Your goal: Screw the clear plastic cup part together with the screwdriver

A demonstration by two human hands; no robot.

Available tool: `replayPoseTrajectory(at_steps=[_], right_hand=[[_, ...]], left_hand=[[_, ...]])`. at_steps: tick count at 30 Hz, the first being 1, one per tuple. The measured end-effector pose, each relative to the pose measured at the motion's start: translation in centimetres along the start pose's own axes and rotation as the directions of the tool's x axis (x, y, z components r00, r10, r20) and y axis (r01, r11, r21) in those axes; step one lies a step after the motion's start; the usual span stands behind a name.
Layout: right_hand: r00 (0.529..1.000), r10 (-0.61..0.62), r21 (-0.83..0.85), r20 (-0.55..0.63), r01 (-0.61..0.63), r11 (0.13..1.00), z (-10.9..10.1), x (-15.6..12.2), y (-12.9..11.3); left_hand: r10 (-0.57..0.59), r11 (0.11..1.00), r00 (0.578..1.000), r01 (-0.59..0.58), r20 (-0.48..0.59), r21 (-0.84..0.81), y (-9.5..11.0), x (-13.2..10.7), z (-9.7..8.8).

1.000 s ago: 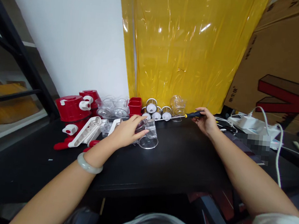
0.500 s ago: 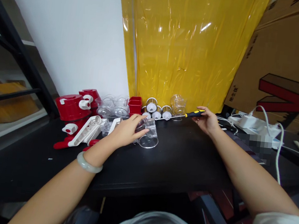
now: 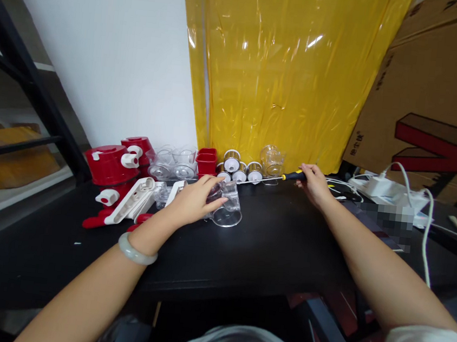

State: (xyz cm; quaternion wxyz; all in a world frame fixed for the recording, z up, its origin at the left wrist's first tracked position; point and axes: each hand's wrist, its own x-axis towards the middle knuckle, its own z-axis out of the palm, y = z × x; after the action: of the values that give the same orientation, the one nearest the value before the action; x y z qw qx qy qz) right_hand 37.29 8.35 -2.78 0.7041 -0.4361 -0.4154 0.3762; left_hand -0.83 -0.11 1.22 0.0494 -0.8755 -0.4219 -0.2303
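On the black table, my left hand (image 3: 196, 199) is closed around a clear plastic part (image 3: 230, 210) with a round rim, lying on its side. My right hand (image 3: 313, 184) grips the black and yellow handle of a screwdriver (image 3: 292, 175). Its long thin shaft points left, with the tip at the upper edge of the clear part; whether it sits in a screw is too small to tell. Several white-ended drums (image 3: 232, 160) with a gold grating are stacked just behind.
Red housings (image 3: 109, 164) and white crank handles (image 3: 133, 200) stand at the left, near clear parts (image 3: 172, 162) and red square cups (image 3: 206, 161). Another clear part (image 3: 272, 162) is behind the screwdriver. White cables and a power strip (image 3: 382, 186) lie right, before a cardboard box (image 3: 434, 78).
My right hand's fingers have shifted along the screwdriver handle and wrap it differently, covering more of its end. My left hand and the clear part stay in place.
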Motion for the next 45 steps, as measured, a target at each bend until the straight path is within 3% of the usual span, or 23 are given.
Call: replayPoseTrajectory(at_steps=[11, 17, 21, 27, 45], right_hand=[[0.997, 0.068, 0.141, 0.024, -0.071, 0.988, 0.7, -0.8, -0.7], [0.998, 0.059, 0.134, 0.035, -0.063, 0.989, 0.9, -1.0, -0.7], [0.998, 0.041, 0.135, 0.048, -0.047, 0.990, 0.8, -1.0, -0.6], [0.998, 0.007, 0.127, 0.063, -0.015, 0.992, 0.7, -0.8, -0.4], [0.999, -0.001, 0.160, -0.036, 0.006, 0.987, 0.8, -0.5, -0.7]], left_hand=[[0.005, 1.000, 1.000, -0.005, -0.001, -0.014, 0.1, -0.2, -0.1], [0.176, 0.981, 0.984, -0.176, 0.007, 0.086, 0.7, -0.1, -0.1], [0.232, 0.958, 0.973, -0.230, 0.009, 0.172, 0.9, 0.2, 0.2], [0.253, 0.947, 0.967, -0.244, -0.017, 0.208, 1.0, 0.2, 0.6], [0.285, 0.941, 0.957, -0.268, -0.056, 0.206, 1.0, 0.1, 0.9]])
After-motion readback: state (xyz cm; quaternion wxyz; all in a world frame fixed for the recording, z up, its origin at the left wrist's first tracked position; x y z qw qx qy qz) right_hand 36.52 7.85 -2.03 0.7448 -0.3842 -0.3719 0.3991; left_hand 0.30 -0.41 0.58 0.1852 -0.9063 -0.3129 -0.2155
